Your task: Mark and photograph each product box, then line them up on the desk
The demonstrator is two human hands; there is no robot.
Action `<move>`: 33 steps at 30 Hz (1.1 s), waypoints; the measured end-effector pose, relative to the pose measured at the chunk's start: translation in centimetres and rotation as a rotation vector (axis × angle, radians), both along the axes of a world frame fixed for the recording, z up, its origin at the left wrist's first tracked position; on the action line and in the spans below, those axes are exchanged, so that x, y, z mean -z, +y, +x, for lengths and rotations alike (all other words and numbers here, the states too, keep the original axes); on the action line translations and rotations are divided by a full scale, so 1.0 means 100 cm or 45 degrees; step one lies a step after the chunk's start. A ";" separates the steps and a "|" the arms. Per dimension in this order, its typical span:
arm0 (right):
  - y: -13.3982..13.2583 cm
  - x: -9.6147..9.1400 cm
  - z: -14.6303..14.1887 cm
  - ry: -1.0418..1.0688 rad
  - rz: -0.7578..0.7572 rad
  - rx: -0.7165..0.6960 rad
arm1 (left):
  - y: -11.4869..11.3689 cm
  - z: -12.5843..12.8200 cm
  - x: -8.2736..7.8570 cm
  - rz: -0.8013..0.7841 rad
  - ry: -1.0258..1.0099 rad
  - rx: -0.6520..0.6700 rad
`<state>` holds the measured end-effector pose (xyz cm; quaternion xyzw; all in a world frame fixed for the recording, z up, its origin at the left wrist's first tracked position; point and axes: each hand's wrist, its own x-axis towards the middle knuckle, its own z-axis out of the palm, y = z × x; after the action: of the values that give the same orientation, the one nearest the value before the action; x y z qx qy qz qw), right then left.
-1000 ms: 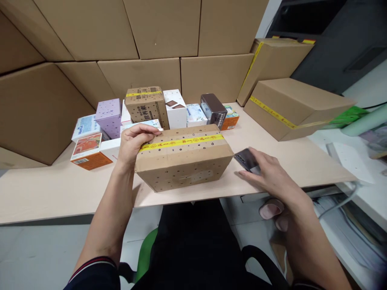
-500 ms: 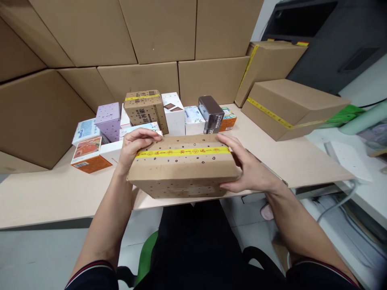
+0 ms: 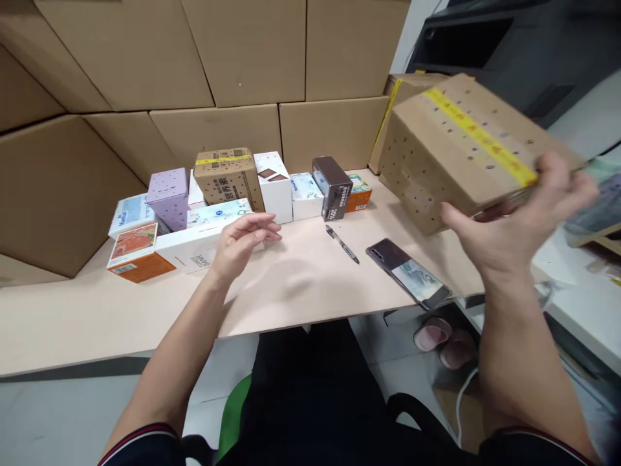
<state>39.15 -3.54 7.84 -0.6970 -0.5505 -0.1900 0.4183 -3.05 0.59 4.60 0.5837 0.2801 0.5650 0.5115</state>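
Up at the right, above the pale wooden table [image 3: 301, 285], our right hand [image 3: 514, 233] clamps a yellow-taped, dotted brown cardboard box [image 3: 451, 149] from beneath, its long axis tilted down toward the left. Our left hand [image 3: 242, 243] hovers open, fingers spread, well apart from it, near a black pen [image 3: 342, 244].

Pale wooden desk [image 3: 301, 285] set against a wall of stacked cartons [image 3: 242, 52].
The large, plain brown cartons rise along the desk's far edge under even, soft light. Past its right end are a dark cabinet [image 3: 485, 32] and a white surface [image 3: 582, 310]. Below the near edge are grey floor [image 3: 48, 414] and a green chair seat [image 3: 233, 414].
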 end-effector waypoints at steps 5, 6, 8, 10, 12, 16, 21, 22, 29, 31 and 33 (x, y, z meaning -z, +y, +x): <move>0.035 0.016 -0.018 0.094 -0.109 0.044 | 0.001 0.004 0.011 0.004 0.132 0.085; 0.042 0.019 -0.020 0.109 -0.144 0.034 | 0.001 0.005 0.012 0.000 0.139 0.088; 0.055 0.023 -0.023 0.154 -0.194 0.016 | 0.000 0.005 0.012 -0.016 0.144 0.093; 0.069 0.026 -0.022 0.222 -0.236 -0.005 | -0.001 0.007 0.011 -0.032 0.152 0.100; 0.081 0.028 -0.020 0.294 -0.267 -0.014 | -0.003 0.008 0.010 -0.042 0.166 0.108; 0.089 0.024 -0.022 0.318 -0.328 0.026 | -0.006 0.010 0.008 -0.057 0.201 0.117; 0.081 0.009 -0.053 -0.003 -0.306 -0.090 | -0.008 0.011 0.008 -0.053 0.271 0.141; 0.084 0.008 -0.061 -0.040 -0.364 -0.190 | -0.008 0.011 0.008 -0.055 0.280 0.150; 0.161 0.031 -0.080 -0.005 -0.744 -0.457 | -0.008 0.012 0.011 -0.072 0.327 0.148; 0.176 0.037 -0.078 0.022 -0.800 -0.449 | -0.008 0.011 0.011 -0.067 0.340 0.148; 0.182 0.040 -0.077 0.040 -0.800 -0.410 | -0.008 0.011 0.012 -0.055 0.352 0.160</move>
<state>31.47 14.71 3.80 -0.6987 -0.6786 0.0677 0.2163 -1.98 -0.24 3.38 0.6611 0.3228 0.4401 0.5149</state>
